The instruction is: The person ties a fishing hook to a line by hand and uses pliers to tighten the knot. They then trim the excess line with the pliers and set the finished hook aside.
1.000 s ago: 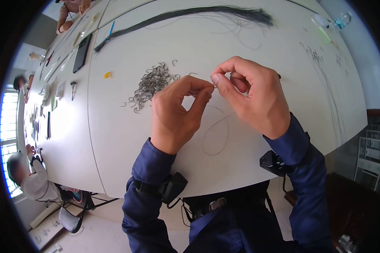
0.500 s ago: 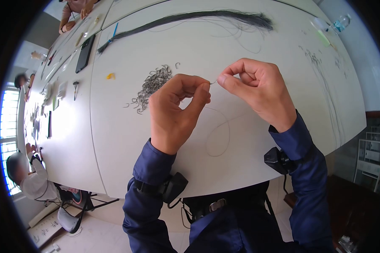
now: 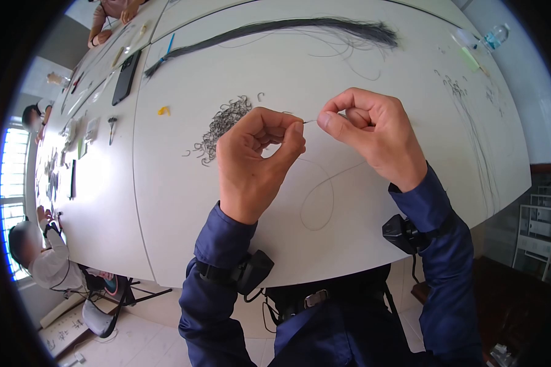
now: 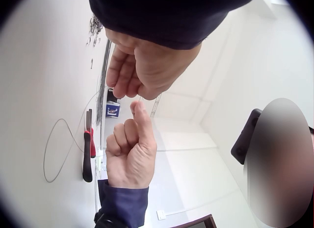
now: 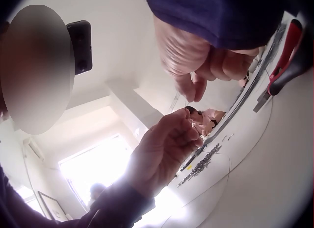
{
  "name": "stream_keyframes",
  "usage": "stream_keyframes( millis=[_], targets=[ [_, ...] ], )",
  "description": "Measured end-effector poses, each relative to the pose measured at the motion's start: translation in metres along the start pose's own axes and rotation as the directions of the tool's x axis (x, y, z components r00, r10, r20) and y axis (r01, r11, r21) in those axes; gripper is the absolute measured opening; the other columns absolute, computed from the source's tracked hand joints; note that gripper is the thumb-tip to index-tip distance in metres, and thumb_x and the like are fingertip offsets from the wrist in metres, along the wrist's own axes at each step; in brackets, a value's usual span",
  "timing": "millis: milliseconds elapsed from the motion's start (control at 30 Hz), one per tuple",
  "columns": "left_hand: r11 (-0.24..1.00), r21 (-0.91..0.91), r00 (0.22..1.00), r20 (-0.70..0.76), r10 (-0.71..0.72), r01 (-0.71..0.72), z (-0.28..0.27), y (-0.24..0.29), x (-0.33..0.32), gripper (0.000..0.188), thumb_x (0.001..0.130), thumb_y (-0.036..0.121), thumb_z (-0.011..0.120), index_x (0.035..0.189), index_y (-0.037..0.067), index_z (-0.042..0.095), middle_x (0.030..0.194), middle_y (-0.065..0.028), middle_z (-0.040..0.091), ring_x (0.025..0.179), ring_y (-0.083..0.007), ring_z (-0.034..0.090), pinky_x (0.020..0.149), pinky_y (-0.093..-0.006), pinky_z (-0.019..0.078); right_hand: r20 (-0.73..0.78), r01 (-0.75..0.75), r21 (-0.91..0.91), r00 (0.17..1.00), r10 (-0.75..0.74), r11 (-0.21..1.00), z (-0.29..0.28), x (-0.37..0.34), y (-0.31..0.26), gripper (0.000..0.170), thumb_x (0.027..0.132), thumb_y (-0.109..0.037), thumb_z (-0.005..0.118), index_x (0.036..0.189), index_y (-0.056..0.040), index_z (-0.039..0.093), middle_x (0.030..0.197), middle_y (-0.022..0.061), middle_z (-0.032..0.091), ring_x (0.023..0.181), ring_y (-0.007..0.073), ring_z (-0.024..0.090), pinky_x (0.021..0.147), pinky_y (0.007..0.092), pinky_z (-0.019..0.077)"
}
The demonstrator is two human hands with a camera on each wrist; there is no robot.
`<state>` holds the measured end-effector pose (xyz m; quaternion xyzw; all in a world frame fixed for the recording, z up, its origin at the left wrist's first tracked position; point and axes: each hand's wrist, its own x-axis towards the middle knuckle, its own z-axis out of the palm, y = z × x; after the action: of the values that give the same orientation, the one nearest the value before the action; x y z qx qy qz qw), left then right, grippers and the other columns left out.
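As I look in through the head camera, I find the left hand point(image 3: 260, 162) and the right hand point(image 3: 373, 131) each pinching at the fingertips, a short stretch of thin line point(image 3: 311, 121) held between them, over the middle of the tabletop point(image 3: 361, 238). Outward from there I see a slack loop point(image 3: 333, 199) toward the tabletop's near edge, a pile of hooks point(image 3: 223, 125) just beyond the left hand, and a dark bundle of strands point(image 3: 275, 27) lying along the far edge.
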<state>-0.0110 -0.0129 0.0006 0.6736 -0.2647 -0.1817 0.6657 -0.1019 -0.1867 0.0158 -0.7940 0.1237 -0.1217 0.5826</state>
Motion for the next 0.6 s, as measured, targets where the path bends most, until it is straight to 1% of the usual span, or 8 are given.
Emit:
stream_keyframes(
  millis=[67, 167, 267, 367, 467, 533, 600],
  targets=[
    [1.0, 0.011, 1.0, -0.003, -0.007, 0.007, -0.001, 0.0, 0.0, 0.008, 0.09, 0.003, 0.071, 0.093, -0.003, 0.066, 0.086, -0.0057, 0.07, 0.076, -0.01, 0.067, 0.075, -0.0247, 0.0549, -0.011, 0.057, 0.026, 0.998, -0.056, 0.998, 0.004, 0.001, 0.007, 0.021, 0.092, -0.021, 0.07, 0.091, -0.0002, 0.069, 0.053, -0.0073, 0.044, 0.049, 0.0009, 0.033, 0.047, 0.0235, 0.0265],
    [0.999, 0.033, 1.0, 0.002, -0.001, 0.001, -0.002, -0.001, 0.001, 0.008, 0.089, 0.002, 0.072, 0.093, -0.003, 0.067, 0.087, -0.0054, 0.071, 0.079, -0.0094, 0.066, 0.077, -0.025, 0.0546, 0.028, -0.005, 0.105, 1.0, 0.002, 0.994, 0.006, -0.001, 0.001, 0.016, 0.094, -0.017, 0.068, 0.094, -0.0007, 0.066, 0.069, -0.0075, 0.053, 0.061, -0.0007, 0.038, 0.055, 0.02, 0.0307],
    [0.999, 0.035, 1.0, -0.011, 0.001, 0.0, -0.001, -0.002, 0.0, 0.007, 0.088, 0.001, 0.071, 0.093, -0.003, 0.067, 0.089, -0.0053, 0.071, 0.081, -0.0089, 0.065, 0.08, -0.0252, 0.0543, 0.067, -0.044, 0.025, 0.997, 0.043, 0.999, 0.001, -0.002, -0.007, 0.016, 0.093, -0.016, 0.068, 0.095, -0.0005, 0.066, 0.066, -0.0082, 0.052, 0.058, -0.0003, 0.036, 0.054, 0.02, 0.0292],
    [1.0, 0.022, 1.0, -0.024, -0.008, 0.008, -0.001, -0.002, 0.0, 0.007, 0.088, 0.001, 0.071, 0.092, -0.003, 0.067, 0.089, -0.0052, 0.071, 0.081, -0.0087, 0.065, 0.081, -0.0252, 0.0539, 0.031, -0.01, 0.013, 0.999, 0.01, 1.0, 0.005, -0.003, -0.004, 0.016, 0.092, -0.017, 0.068, 0.092, -0.0012, 0.067, 0.053, -0.0075, 0.038, 0.049, 0.0028, 0.031, 0.046, 0.0253, 0.0255],
    [0.999, 0.039, 1.0, -0.027, 0.008, -0.007, -0.001, -0.003, 0.0, 0.007, 0.088, 0.001, 0.072, 0.092, -0.002, 0.067, 0.089, -0.0048, 0.071, 0.081, -0.0086, 0.065, 0.08, -0.0252, 0.0537, 0.005, 0.045, -0.066, 0.999, -0.045, 0.997, 0.008, -0.005, -0.003, 0.015, 0.09, -0.017, 0.07, 0.092, -0.002, 0.068, 0.052, -0.0057, 0.037, 0.048, 0.0039, 0.029, 0.045, 0.0262, 0.0241],
    [0.997, 0.065, 0.999, -0.021, 0.035, -0.033, -0.001, -0.004, 0.0, 0.007, 0.087, 0.001, 0.072, 0.091, -0.002, 0.067, 0.087, -0.0043, 0.071, 0.08, -0.0086, 0.065, 0.079, -0.0251, 0.0535, -0.01, 0.045, -0.086, 0.999, -0.046, 0.995, 0.009, -0.006, -0.005, 0.015, 0.09, -0.017, 0.07, 0.092, -0.0023, 0.069, 0.051, -0.0045, 0.037, 0.047, 0.0046, 0.029, 0.045, 0.0265, 0.024],
    [0.989, 0.141, 0.998, -0.027, 0.051, -0.047, 0.0, -0.005, 0.0, 0.007, 0.085, 0.001, 0.073, 0.09, -0.002, 0.068, 0.084, -0.004, 0.072, 0.078, -0.0088, 0.066, 0.077, -0.025, 0.0535, -0.018, 0.046, -0.093, 0.999, -0.048, 0.995, 0.009, -0.006, -0.006, 0.015, 0.09, -0.017, 0.07, 0.092, -0.0022, 0.069, 0.05, -0.0037, 0.038, 0.047, 0.005, 0.029, 0.045, 0.0268, 0.0241]
  ],
)
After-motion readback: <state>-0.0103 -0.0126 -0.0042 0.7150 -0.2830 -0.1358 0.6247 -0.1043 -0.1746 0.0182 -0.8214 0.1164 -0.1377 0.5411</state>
